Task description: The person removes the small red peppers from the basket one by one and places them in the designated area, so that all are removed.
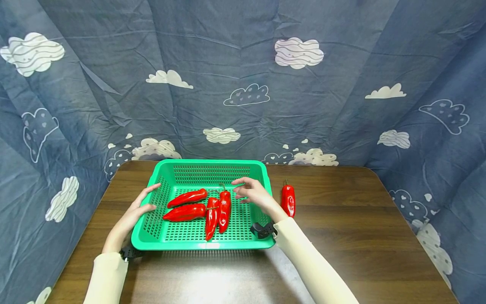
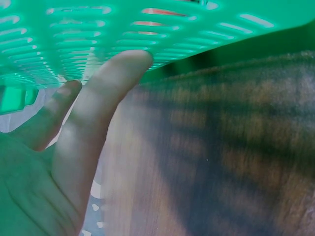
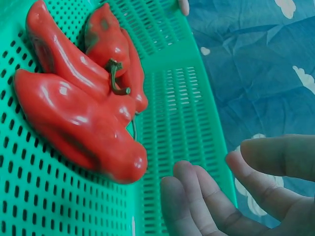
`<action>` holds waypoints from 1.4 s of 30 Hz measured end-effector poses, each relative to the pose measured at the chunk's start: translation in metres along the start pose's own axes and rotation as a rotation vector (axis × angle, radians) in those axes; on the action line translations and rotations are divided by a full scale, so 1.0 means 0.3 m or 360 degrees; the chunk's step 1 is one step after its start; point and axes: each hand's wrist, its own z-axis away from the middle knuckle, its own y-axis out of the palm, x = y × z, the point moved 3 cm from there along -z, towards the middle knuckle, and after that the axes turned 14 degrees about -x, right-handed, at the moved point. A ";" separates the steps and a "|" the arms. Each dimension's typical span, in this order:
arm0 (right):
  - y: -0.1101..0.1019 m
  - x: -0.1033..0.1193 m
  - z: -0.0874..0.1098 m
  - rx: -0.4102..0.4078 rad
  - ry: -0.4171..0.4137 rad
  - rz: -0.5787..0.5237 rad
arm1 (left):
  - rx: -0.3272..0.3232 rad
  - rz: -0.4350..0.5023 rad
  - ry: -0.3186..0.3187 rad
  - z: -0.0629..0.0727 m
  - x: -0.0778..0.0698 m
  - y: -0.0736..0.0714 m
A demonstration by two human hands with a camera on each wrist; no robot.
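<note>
A green perforated plastic basket [image 1: 201,245] on the table has several glossy red peppers inside, including one pepper [image 1: 225,211] with its stem toward the back. Against the basket's left side lies my left hand [image 1: 130,213], fingers extended; in the left wrist view its thumb [image 2: 93,123] is up against the slotted wall. My right hand [image 1: 258,196] hovers over the basket's right part, fingers loosely bent and holding nothing. From the right wrist view, the nearest pepper [image 3: 78,125] is apart from the fingertips [image 3: 173,189].
One more red pepper [image 1: 288,200] lies on the brown wooden table [image 1: 341,219], just right of the basket and partly behind my right forearm. A blue curtain with cloud prints [image 1: 243,50] hangs behind the table and along its sides.
</note>
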 end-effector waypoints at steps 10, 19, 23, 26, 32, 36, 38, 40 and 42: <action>0.039 0.017 -0.015 -0.0001 0.0080 -0.0002 | 0.0003 -0.0018 -0.0019 -0.001 -0.002 0.000; 0.061 -0.007 -0.042 -0.0006 0.0186 -0.0011 | 0.0005 -0.0014 -0.0083 0.001 0.000 0.001; 0.066 -0.013 -0.044 -0.0003 0.0236 0.0008 | 0.0004 -0.0008 -0.0062 0.002 -0.003 0.001; 0.069 -0.016 -0.045 -0.0007 0.0255 0.0037 | 0.0005 -0.0002 -0.0064 0.002 -0.003 0.000; 0.084 -0.026 -0.051 -0.0015 0.0330 0.0128 | 0.0008 -0.0001 -0.0042 0.001 0.000 0.002; 0.097 -0.026 -0.052 -0.0002 0.0385 0.0190 | 0.0002 0.0005 -0.0023 0.001 0.000 0.002; 0.103 -0.027 -0.054 0.0008 0.0408 0.0214 | -0.0001 0.0013 -0.0019 0.002 -0.002 0.002; 0.110 -0.031 -0.057 0.0017 0.0419 0.0248 | -0.0003 0.0016 -0.0021 0.002 -0.002 0.002; 0.118 -0.041 -0.061 0.0026 0.0427 0.0277 | 0.0001 0.0014 -0.0020 0.002 -0.002 0.002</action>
